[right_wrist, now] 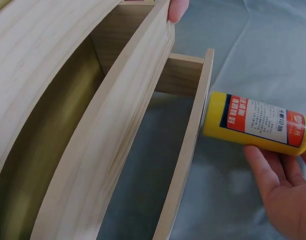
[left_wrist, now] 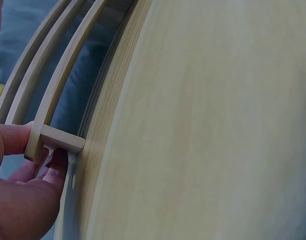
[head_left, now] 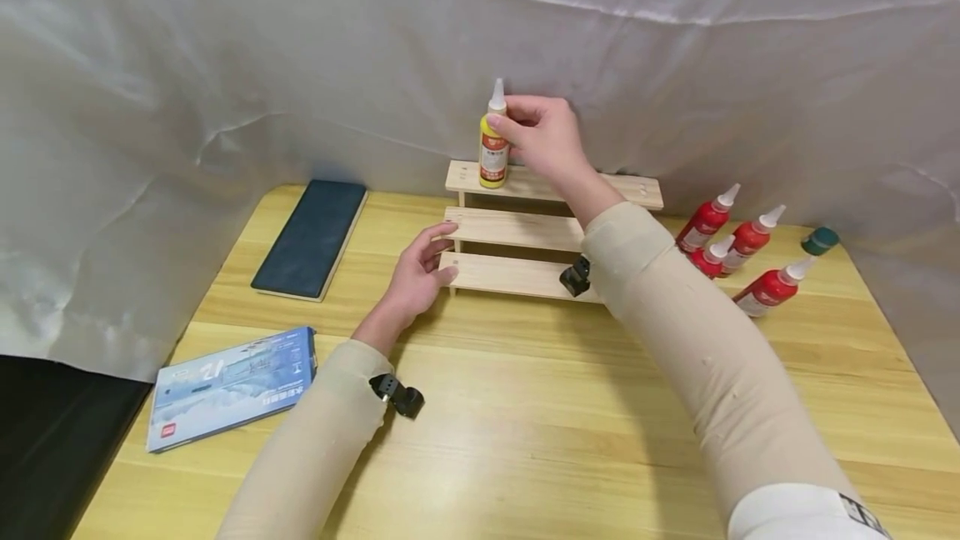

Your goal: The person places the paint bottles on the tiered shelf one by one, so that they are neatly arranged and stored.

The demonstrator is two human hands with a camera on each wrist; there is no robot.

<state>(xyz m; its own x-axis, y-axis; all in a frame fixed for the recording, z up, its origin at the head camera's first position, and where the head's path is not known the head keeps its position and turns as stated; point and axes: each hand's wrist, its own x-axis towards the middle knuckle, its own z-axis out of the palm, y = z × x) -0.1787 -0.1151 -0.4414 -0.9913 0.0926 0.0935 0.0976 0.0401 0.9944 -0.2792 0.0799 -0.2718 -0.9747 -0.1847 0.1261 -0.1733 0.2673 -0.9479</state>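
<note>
A yellow bottle with a white pointed nozzle stands upright at the left end of the top tier of a three-tier wooden rack. My right hand holds it near the neck, thumb in front. In the right wrist view the yellow bottle has its base against or very close to the top board; a gap cannot be told. Meanwhile my left hand grips the rack's left end at the lower tiers. The left wrist view shows the left hand's fingers around the end of a board and its support.
Several red bottles with white nozzles stand right of the rack, partly behind the right sleeve. A dark green round lid or jar lies beyond them. At the left are a dark rectangular pad and a blue flat box. Grey cloth hangs behind.
</note>
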